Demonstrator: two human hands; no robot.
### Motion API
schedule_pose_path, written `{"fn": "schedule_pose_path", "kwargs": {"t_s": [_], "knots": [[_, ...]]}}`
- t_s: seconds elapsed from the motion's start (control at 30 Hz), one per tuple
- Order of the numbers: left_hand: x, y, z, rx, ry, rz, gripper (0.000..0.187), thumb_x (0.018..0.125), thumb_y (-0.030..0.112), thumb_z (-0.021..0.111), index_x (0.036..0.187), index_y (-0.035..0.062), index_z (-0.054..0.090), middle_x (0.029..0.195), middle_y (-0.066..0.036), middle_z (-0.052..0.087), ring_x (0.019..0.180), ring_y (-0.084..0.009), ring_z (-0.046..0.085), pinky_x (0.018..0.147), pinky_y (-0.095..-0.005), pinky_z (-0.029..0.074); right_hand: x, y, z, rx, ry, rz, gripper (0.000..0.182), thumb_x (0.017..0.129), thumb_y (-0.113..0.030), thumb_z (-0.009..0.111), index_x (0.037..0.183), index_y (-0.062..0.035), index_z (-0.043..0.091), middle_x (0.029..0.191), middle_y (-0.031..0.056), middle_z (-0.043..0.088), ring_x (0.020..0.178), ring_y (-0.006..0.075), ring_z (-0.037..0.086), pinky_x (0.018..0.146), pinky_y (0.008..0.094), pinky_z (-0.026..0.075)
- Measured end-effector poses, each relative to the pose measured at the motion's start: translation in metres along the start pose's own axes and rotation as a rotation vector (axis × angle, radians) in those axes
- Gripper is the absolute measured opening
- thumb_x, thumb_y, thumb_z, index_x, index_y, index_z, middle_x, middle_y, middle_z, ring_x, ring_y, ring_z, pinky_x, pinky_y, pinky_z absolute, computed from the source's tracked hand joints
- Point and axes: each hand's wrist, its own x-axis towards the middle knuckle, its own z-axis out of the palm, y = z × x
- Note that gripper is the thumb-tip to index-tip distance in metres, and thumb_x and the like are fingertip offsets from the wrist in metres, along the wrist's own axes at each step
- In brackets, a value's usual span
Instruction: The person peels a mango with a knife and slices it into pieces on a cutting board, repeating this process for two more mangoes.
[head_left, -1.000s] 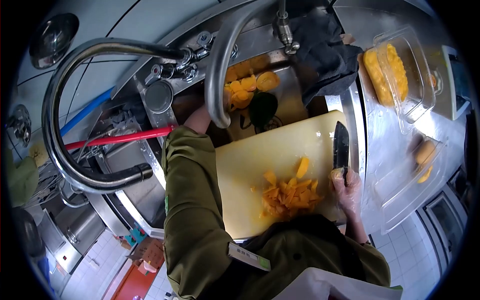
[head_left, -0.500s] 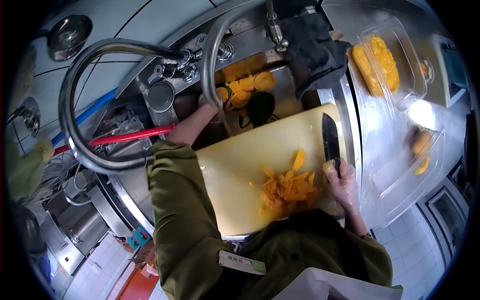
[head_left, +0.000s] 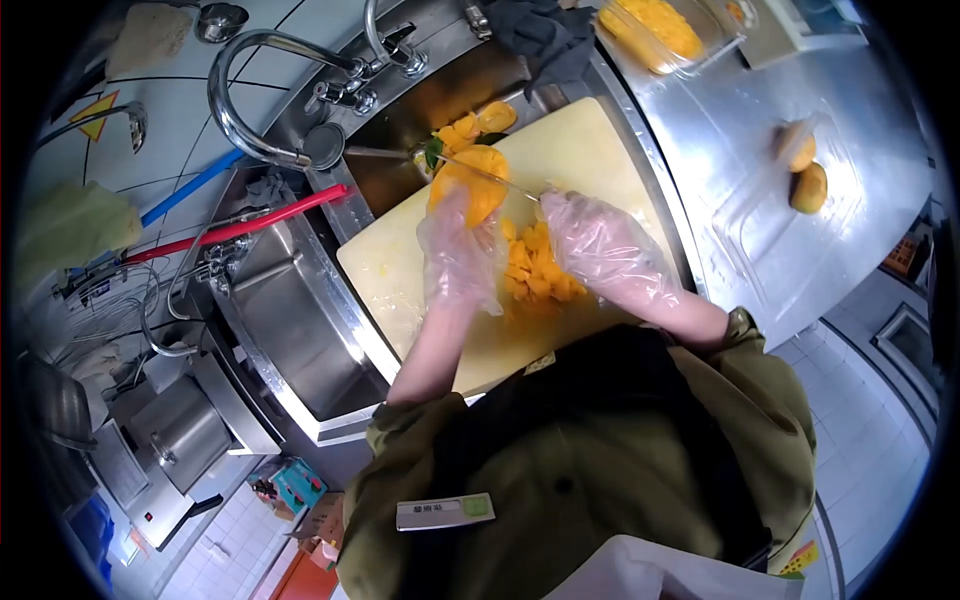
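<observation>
My left hand (head_left: 460, 250), in a clear plastic glove, grips a large orange mango half (head_left: 472, 182) above the far side of the pale cutting board (head_left: 400, 260). My gloved right hand (head_left: 605, 245) holds a knife (head_left: 500, 180), its blade seen nearly edge-on as a thin line across the mango half. Below and between the hands, a heap of cut orange pieces (head_left: 538, 268) lies on the board, partly hidden by the right glove. More orange fruit halves (head_left: 465, 130) and dark green skin rest in the sink just beyond the board.
The board spans a steel sink (head_left: 420, 90) with a curved tap (head_left: 225, 90) behind it. A second basin (head_left: 300, 320) lies left, crossed by a red hose (head_left: 240, 225). On the right counter are a box of yellow fruit (head_left: 655, 35), two whole fruits (head_left: 808, 188) and a dark cloth (head_left: 545, 40).
My left hand has come out of the sink with a mango half and now holds it over the board. My right hand has brought the knife leftward to it. The view has shifted.
</observation>
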Motion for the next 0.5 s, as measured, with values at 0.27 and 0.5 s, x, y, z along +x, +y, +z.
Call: {"fn": "schedule_pose_path", "kwargs": {"t_s": [0.27,0.5], "knots": [[-0.047,-0.037,-0.049,0.512,-0.117,0.194,0.022,0.082,0.010,0.053,0.103,0.0030,0.049,0.095,-0.006,0.055,0.088,-0.0185,0.055,0.073,-0.0268,0.045,-0.041,-0.007,-0.011,-0.259,0.142,-0.215,0.030,0.073,-0.009,0.049,0.100,0.0055,0.050,0.066,0.0098,0.054,0.050,0.0163,0.055,0.040,0.0285,0.044],[-0.067,-0.072,-0.085,1.656,-0.167,0.794,0.036,0.077,0.017,0.054,0.109,0.0009,0.047,0.101,-0.014,0.053,0.100,-0.0268,0.048,0.090,-0.0412,0.035,-0.046,-0.015,0.034,-0.256,0.132,-0.081,0.022,0.078,-0.007,0.044,0.097,0.0031,0.049,0.072,0.0170,0.057,0.060,0.0252,0.060,0.051,0.0334,0.049]]}}
